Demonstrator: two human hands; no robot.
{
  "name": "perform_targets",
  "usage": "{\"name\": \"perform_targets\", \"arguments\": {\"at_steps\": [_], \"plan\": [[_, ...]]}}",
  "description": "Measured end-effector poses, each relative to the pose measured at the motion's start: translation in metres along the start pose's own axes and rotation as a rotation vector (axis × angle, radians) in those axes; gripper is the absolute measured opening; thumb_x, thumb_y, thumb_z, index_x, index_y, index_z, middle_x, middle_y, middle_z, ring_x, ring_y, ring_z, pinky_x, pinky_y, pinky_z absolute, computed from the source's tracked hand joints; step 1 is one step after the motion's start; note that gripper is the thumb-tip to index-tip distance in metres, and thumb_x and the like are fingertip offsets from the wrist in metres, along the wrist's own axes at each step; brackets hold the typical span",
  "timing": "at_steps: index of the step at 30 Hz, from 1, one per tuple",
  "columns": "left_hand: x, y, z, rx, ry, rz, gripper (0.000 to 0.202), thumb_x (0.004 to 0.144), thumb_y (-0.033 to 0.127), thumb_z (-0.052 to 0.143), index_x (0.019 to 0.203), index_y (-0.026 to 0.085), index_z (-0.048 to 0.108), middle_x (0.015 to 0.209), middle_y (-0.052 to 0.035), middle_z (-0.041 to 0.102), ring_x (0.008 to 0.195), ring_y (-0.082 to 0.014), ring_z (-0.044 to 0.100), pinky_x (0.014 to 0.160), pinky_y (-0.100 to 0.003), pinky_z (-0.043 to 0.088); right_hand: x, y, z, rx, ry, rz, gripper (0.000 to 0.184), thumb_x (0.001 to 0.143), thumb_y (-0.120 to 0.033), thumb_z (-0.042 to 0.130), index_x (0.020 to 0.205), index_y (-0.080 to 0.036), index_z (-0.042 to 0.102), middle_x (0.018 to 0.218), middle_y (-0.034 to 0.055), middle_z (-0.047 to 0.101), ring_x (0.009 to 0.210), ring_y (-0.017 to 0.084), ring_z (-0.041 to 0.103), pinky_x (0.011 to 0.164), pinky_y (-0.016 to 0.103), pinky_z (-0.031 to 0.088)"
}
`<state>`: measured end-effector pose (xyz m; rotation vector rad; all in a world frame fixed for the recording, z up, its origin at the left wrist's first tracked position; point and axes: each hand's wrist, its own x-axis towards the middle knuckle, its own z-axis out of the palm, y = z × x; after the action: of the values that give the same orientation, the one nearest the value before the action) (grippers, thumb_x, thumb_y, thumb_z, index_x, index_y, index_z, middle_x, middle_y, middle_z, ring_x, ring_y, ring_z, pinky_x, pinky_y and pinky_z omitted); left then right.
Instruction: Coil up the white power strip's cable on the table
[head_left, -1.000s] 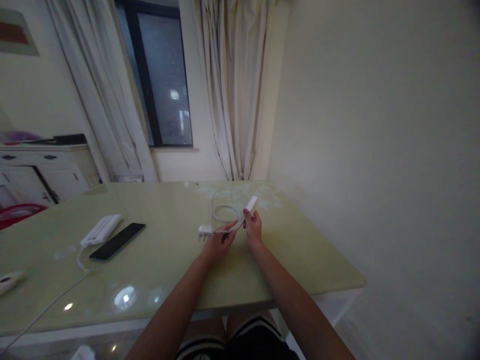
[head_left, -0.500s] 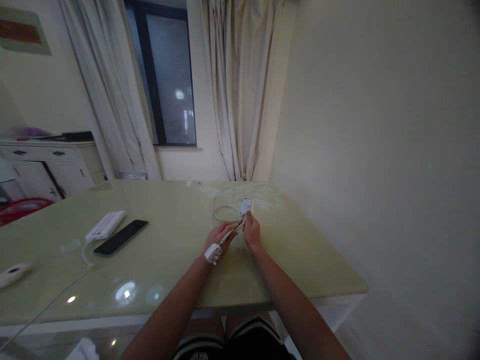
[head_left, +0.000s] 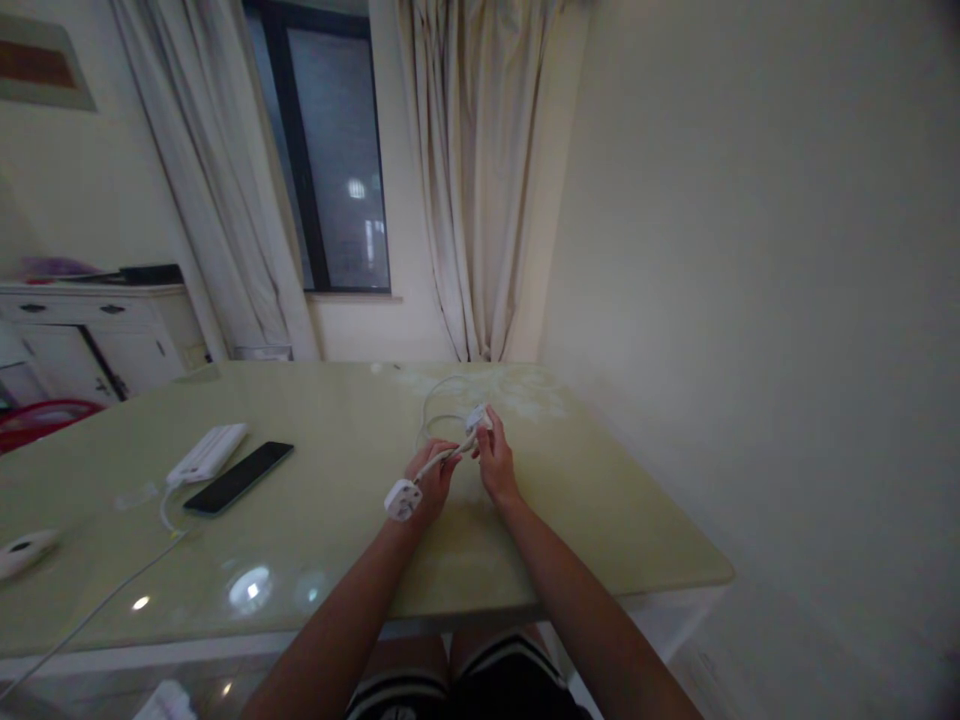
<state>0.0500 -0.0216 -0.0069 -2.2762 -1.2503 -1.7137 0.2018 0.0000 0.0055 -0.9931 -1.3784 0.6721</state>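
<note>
Pale room: dark-framed window [head_left: 337, 160] between light curtains [head_left: 480, 190], white cabinet [head_left: 124, 335] at far left. Glossy greenish table [head_left: 337, 560] in front.

Right hand [head_left: 496, 465]: clamped on a white block [head_left: 477, 419]. Fingers lie along the block's right side, thumb at its near end; the block projects forward and left of the fingertips, beyond the palm.

Left hand [head_left: 431, 482]: just beside the right, fingers bent. A thick white cord [head_left: 435, 463] runs from the near end of the block across the left fingers — whether they close on it, cannot tell. It ends at a white plug [head_left: 403, 500], pins visible, which overlaps the back of this hand near the wrist, well behind the fingertips.

Thin white cable [head_left: 425, 405]: looped on the table beyond both hands.

Left of the hands, well apart: dark phone [head_left: 240, 479] lying flat, white slab [head_left: 208, 454] just beside it.
</note>
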Motion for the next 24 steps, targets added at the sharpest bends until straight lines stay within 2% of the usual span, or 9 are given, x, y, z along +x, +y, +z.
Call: {"name": "perform_targets", "arguments": {"at_steps": [5, 9, 11, 14, 18, 21, 24], "plan": [[-0.001, -0.002, -0.003, -0.029, 0.085, -0.006, 0.037, 0.102, 0.047, 0.038, 0.097, 0.020, 0.062, 0.090, -0.0088, 0.067, 0.084, -0.0208, 0.065, 0.077, -0.034, 0.052, -0.004, -0.003, -0.003, -0.037, -0.228, -0.126, 0.062, 0.093, -0.064, 0.050, 0.138, -0.022, 0.056, 0.100, 0.0059, 0.067, 0.088, 0.020, 0.061, 0.078, 0.030, 0.046], [-0.001, -0.004, -0.006, -0.051, 0.138, 0.044, 0.037, 0.102, 0.048, 0.035, 0.097, 0.019, 0.058, 0.088, -0.0086, 0.066, 0.082, -0.0206, 0.065, 0.076, -0.034, 0.053, -0.006, -0.006, -0.001, -0.142, -0.295, -0.197, 0.065, 0.080, -0.061, 0.072, 0.130, -0.021, 0.061, 0.099, 0.0058, 0.063, 0.085, 0.020, 0.055, 0.072, 0.029, 0.045], [0.000, -0.003, -0.007, -0.052, 0.154, 0.065, 0.035, 0.102, 0.047, 0.037, 0.097, 0.020, 0.058, 0.088, -0.0086, 0.066, 0.083, -0.0204, 0.065, 0.077, -0.034, 0.053, -0.006, -0.008, -0.001, -0.159, -0.311, -0.231, 0.060, 0.077, -0.058, 0.077, 0.123, -0.021, 0.064, 0.101, 0.0062, 0.060, 0.086, 0.020, 0.054, 0.070, 0.028, 0.045], [0.002, 0.002, -0.009, -0.062, 0.179, 0.076, 0.030, 0.102, 0.043, 0.039, 0.097, 0.020, 0.058, 0.094, -0.0096, 0.067, 0.089, -0.0206, 0.065, 0.081, -0.035, 0.053, -0.006, -0.009, -0.001, -0.137, -0.335, -0.265, 0.049, 0.081, -0.056, 0.074, 0.113, -0.020, 0.067, 0.112, 0.0088, 0.055, 0.093, 0.020, 0.055, 0.073, 0.029, 0.047], [0.004, 0.009, -0.011, -0.065, 0.208, 0.095, 0.021, 0.101, 0.036, 0.046, 0.101, 0.019, 0.059, 0.107, -0.0120, 0.069, 0.103, -0.0219, 0.065, 0.090, -0.039, 0.051, -0.005, -0.007, -0.002, -0.110, -0.342, -0.264, 0.042, 0.087, -0.054, 0.069, 0.110, -0.019, 0.068, 0.121, 0.0112, 0.051, 0.100, 0.020, 0.055, 0.084, 0.032, 0.049], [0.004, 0.010, -0.013, -0.016, 0.207, 0.098, 0.020, 0.099, 0.036, 0.050, 0.097, 0.019, 0.061, 0.110, -0.0126, 0.071, 0.106, -0.0236, 0.066, 0.093, -0.043, 0.051, -0.004, -0.004, -0.002, -0.139, -0.367, -0.287, 0.041, 0.088, -0.056, 0.067, 0.103, -0.018, 0.068, 0.119, 0.0107, 0.050, 0.098, 0.020, 0.054, 0.087, 0.033, 0.048], [0.004, 0.012, -0.014, -0.025, 0.186, 0.133, 0.016, 0.098, 0.032, 0.052, 0.096, 0.019, 0.061, 0.109, -0.0124, 0.073, 0.104, -0.0235, 0.069, 0.091, -0.042, 0.053, -0.003, -0.001, -0.003, -0.170, -0.395, -0.319, 0.042, 0.090, -0.059, 0.063, 0.100, -0.019, 0.069, 0.115, 0.0098, 0.052, 0.095, 0.019, 0.053, 0.084, 0.032, 0.048]]}}
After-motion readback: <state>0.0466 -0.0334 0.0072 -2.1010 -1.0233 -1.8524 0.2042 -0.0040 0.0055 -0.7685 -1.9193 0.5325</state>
